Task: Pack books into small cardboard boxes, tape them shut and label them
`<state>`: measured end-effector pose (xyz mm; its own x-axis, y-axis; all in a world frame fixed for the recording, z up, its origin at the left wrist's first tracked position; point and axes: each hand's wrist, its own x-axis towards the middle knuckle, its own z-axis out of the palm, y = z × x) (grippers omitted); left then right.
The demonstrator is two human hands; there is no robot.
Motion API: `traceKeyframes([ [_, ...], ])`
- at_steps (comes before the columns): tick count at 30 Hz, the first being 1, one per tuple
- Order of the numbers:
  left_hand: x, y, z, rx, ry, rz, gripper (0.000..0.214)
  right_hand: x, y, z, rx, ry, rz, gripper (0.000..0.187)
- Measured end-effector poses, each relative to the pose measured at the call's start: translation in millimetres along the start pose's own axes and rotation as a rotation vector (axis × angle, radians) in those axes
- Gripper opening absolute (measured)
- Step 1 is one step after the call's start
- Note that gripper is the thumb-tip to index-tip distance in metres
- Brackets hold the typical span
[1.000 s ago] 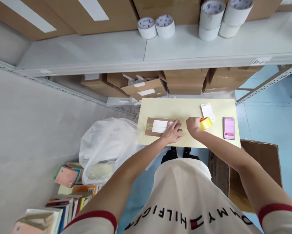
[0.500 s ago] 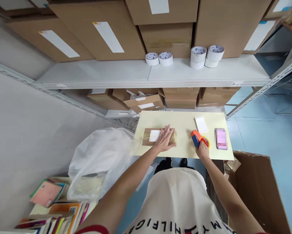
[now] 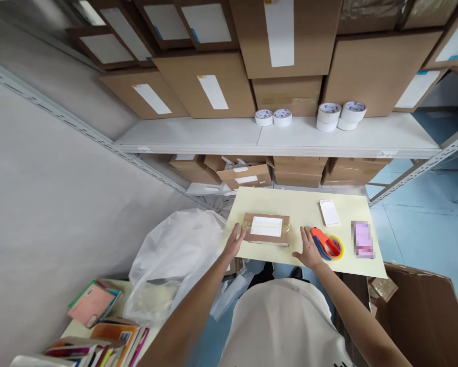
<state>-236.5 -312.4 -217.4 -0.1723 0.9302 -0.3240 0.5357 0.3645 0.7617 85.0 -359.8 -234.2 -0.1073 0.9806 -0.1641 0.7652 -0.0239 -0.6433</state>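
Note:
A brown cardboard box (image 3: 248, 237) with a white label (image 3: 266, 226) and shiny tape at its ends lies flat on the pale yellow table (image 3: 301, 201). Close by the box's left end is my left hand (image 3: 234, 241), fingers apart; whether it touches the box I cannot tell. My right hand (image 3: 308, 248) is spread between the box and the tape dispenser, holding nothing. The orange and blue tape dispenser (image 3: 323, 239), loaded with a yellow-edged roll, rests on the table just right of that hand.
White cards (image 3: 329, 212) and a pink phone (image 3: 362, 239) lie on the table's right side. Tape rolls (image 3: 282, 118) and cartons (image 3: 209, 89) fill the shelf ahead. A large open carton (image 3: 424, 311) stands at lower right; a white plastic bag (image 3: 171, 250) and books (image 3: 110, 341) are at left.
My right hand has let go of the tape dispenser, now lying on the table, and moved left. My left hand has slid off the box's top to its left end. The view has shifted.

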Motion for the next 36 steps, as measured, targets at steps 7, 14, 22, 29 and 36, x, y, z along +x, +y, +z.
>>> traceKeyframes([
  [7, 4.4, 14.5, -10.7, -0.236, -0.225, 0.056, 0.074, 29.9, -37.4, 28.9, 0.287, 0.001, 0.053, 0.095],
  [14, 49.4, 14.5, -16.9, -0.106, -0.209, 0.125, 0.053, 67.6, -53.8, 14.4, 0.489, 0.155, 0.372, 0.055],
  [22, 96.4, -3.9, 1.0, 0.072, -0.227, 0.104, 0.048, 83.7, -73.0, 42.9, 0.462, 0.272, 0.402, 0.051],
  [29, 85.1, 2.9, 1.5, 0.317, 0.033, 0.435, 0.069, -12.2, -43.0, 60.5, 0.189, 0.560, 0.351, 0.058],
  [36, 67.0, 69.3, 34.0, 0.595, -0.289, 0.837, 0.081, -72.4, -1.1, 14.0, -0.222, 0.532, 0.464, 0.049],
])
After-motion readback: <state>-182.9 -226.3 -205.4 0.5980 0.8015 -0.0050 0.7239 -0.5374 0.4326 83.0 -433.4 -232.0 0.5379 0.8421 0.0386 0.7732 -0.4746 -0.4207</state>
